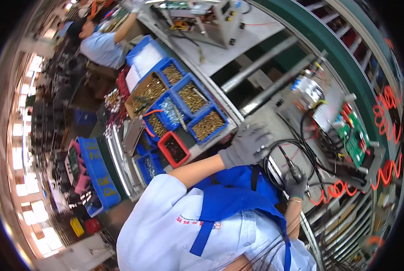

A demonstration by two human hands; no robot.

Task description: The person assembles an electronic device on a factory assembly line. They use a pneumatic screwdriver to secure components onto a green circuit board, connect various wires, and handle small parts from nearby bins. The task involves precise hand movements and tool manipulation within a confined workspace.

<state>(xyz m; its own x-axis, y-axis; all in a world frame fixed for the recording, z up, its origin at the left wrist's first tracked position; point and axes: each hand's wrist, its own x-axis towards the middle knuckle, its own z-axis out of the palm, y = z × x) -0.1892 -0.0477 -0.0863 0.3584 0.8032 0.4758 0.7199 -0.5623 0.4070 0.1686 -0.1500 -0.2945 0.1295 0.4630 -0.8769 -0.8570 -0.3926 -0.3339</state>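
Observation:
My right hand (295,186), in a grey glove, is closed round the dark body of a power screwdriver (295,172). Its slim shaft slants up and to the left. My left hand (246,147), gloved too, hovers by the front edge of the work surface, between the parts bins and a loop of black cable (274,156). Motion blurs its fingers, so whether it holds anything is unclear. Beyond my right hand lies an open metal chassis (326,119) with a green circuit board (353,140) and loose wiring.
Blue bins (211,125) of brass-coloured fasteners and a red bin (174,150) of dark screws stand to the left. Red coiled hoses (385,106) hang at the right. Metal rollers (260,65) span the line. Another person (100,45) works at the far left.

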